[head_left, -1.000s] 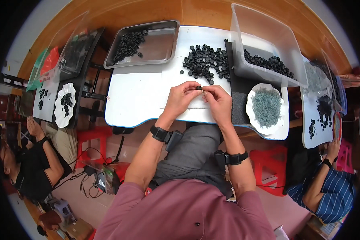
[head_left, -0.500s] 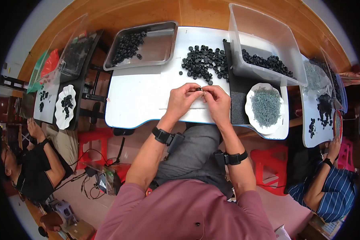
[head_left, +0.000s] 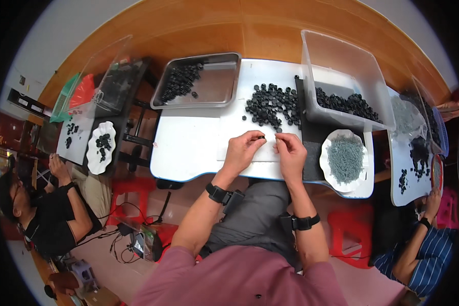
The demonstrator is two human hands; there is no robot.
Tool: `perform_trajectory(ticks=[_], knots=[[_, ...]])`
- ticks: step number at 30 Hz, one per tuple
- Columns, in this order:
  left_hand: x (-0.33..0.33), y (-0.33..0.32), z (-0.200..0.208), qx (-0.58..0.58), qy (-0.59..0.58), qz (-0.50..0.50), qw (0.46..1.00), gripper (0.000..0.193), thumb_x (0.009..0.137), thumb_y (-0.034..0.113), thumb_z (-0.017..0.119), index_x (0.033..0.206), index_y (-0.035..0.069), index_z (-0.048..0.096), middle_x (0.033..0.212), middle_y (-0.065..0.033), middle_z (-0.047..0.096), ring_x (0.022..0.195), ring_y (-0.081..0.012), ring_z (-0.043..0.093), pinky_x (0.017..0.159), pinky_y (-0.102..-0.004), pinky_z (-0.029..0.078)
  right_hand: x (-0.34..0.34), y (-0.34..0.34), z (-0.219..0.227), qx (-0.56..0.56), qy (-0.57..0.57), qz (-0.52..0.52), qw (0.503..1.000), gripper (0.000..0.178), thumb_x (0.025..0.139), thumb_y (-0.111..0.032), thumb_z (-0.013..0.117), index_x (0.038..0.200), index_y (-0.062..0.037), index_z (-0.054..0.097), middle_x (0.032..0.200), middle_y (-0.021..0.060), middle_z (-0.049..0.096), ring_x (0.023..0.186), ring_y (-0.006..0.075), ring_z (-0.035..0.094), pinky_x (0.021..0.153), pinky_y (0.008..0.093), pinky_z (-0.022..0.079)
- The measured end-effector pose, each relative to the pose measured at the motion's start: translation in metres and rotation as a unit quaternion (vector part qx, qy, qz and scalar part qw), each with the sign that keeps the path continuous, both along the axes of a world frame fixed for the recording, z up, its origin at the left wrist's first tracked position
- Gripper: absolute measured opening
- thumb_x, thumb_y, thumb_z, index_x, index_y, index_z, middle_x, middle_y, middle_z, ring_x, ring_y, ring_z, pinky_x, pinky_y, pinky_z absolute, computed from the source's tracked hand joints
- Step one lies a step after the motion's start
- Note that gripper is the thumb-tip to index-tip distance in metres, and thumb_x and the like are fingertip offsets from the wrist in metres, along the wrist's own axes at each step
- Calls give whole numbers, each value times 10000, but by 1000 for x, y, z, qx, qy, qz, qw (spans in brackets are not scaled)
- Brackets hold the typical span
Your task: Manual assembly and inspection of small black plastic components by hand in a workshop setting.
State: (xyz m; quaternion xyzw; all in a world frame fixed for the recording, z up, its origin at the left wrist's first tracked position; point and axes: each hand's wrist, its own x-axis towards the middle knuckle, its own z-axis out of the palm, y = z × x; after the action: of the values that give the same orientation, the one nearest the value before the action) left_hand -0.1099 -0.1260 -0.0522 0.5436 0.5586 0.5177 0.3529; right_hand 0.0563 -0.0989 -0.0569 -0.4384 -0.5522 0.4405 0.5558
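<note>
Over the white table (head_left: pixel 183 148), my left hand (head_left: pixel 243 151) pinches a small black knob (head_left: pixel 261 137) between thumb and fingertips. Apart from it, a short way to the right, my right hand (head_left: pixel 291 155) is closed in a pinch. What its fingertips hold is too small to make out. Just beyond both hands lies a loose heap of black knobs (head_left: pixel 273 104). On my right, a white scalloped plate (head_left: pixel 325 162) holds a pile of thin grey-green screw-like pieces (head_left: pixel 346 158).
A metal tray (head_left: pixel 219 86) with black knobs sits at the far left. A clear plastic bin (head_left: pixel 336 48) with more stands far right, on a dark mat (head_left: pixel 312 148). Co-workers sit on both sides; one has a white dish (head_left: pixel 94 163). Red stools (head_left: pixel 349 234) flank me.
My hands have moved apart; before, their fingertips met around the black knob. It stays in my left hand. The whole view has shifted, with the table now lower in the picture.
</note>
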Motion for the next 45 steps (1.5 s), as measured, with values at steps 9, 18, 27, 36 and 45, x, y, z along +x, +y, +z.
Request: perform_trajectory(ticks=[9,18,27,36,45], knots=[[-105,59,74,102,78,186,974,241,918,138,763,1111,-4,731,987,-110,766,880,-167,714,798,-290,557,1,3,-1,-6,48,-13,999,130,944,37,629,1028,40,727,973,69,682,725,105,669,617,227,534],[-87,61,55,79,289,42,953,381,872,109,772,1237,52,681,1029,-118,682,881,-207,662,764,-335,537,-1,2,0,-6,54,-55,997,122,944,25,646,1032,31,730,976,69,680,716,99,660,612,227,522],[-45,44,11,40,305,94,947,295,854,124,770,1131,37,716,881,-123,624,802,-284,619,762,-402,510,-1,4,-4,16,26,-48,998,120,926,37,654,1013,25,736,938,65,685,697,97,657,610,225,503],[-35,42,18,23,278,71,958,233,860,123,764,1068,19,745,912,-134,698,782,-248,656,743,-370,525,4,3,-1,10,29,-64,997,126,917,48,649,997,23,742,909,67,691,689,110,658,617,239,517],[17,20,7,-24,-10,27,999,233,963,56,690,1178,-34,701,1069,-99,757,948,-119,701,875,-251,554,2,-4,11,66,-27,-57,996,139,897,58,656,1003,17,737,930,78,702,716,110,668,637,242,521]])
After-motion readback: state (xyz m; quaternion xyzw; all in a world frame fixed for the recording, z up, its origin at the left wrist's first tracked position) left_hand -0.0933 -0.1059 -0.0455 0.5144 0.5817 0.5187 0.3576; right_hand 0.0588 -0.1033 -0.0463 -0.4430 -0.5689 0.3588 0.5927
